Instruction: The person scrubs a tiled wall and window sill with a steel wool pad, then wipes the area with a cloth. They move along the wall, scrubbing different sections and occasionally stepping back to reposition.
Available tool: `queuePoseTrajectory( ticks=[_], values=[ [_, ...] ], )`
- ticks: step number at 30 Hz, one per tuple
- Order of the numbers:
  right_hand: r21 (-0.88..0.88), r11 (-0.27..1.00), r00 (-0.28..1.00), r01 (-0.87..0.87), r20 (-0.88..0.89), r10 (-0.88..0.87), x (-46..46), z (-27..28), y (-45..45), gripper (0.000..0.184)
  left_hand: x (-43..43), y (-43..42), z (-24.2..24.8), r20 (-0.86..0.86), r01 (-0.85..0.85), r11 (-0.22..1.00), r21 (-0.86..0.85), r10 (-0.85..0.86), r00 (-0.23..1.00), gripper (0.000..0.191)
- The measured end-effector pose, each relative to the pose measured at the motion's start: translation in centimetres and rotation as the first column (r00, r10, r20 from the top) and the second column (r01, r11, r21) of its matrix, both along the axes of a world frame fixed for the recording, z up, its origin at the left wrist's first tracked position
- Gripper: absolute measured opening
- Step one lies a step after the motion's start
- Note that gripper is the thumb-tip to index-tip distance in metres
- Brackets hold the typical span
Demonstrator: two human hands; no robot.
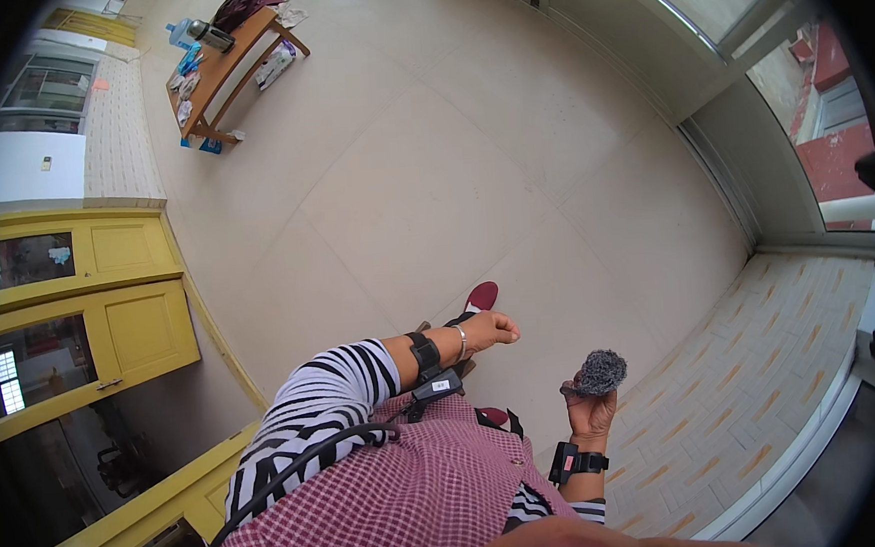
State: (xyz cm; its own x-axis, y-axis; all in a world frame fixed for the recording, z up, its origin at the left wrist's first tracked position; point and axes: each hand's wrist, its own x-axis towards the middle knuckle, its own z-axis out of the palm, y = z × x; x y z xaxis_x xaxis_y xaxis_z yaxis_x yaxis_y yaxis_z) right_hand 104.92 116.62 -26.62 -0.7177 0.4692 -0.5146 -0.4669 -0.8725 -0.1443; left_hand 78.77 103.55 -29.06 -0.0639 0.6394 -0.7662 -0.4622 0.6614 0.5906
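A grey metal scouring pad (601, 372), a tangled wiry clump, is held in my right hand (592, 414) near the tiled wall at the right. The pad hides part of the fingers. My left hand (491, 331), with a bangle at its wrist, is in front of my body with its fingers curled together. Whether something small is between those fingertips cannot be told. Black straps with small devices are around both forearms. One red shoe (482, 296) shows on the floor just beyond my left hand.
A wooden bench (233, 68) at the upper left bears a steel flask (211, 36), a blue plastic jug (181, 33) and cloths. Yellow doors (148, 325) line the left, one ajar. A tiled wall (716, 399) and sliding window frames (738, 157) bound the right.
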Motion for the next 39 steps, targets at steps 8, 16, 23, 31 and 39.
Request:
queuePoseTrajectory(
  ticks=[8,16,23,31,39],
  values=[
    [0.233,0.971,0.998,0.053,0.010,-0.057,-5.1,6.7,2.9,0.047,-9.9,-7.1,6.0,-0.158,-0.287,0.954,0.086,0.298,0.941,0.028],
    [0.183,0.971,0.988,-0.151,0.040,0.146,-11.3,6.1,8.8,0.039,-11.8,-10.4,8.1,-0.184,-0.407,0.909,-0.094,0.386,0.904,0.037],
    [0.219,0.944,0.969,-0.249,0.046,0.244,-16.0,6.2,16.3,0.035,-12.6,-9.6,11.4,-0.231,-0.487,0.864,-0.125,0.452,0.861,0.036],
    [0.274,0.924,0.963,-0.268,0.069,0.259,-26.5,9.8,20.3,0.034,-18.0,-10.4,11.7,-0.228,-0.546,0.834,-0.078,0.519,0.824,0.035],
    [0.280,0.943,0.979,-0.180,0.148,0.143,-42.7,13.6,16.0,0.034,-36.1,-13.4,12.1,-0.321,-0.535,0.843,-0.056,0.493,0.809,0.036]
  ],
)
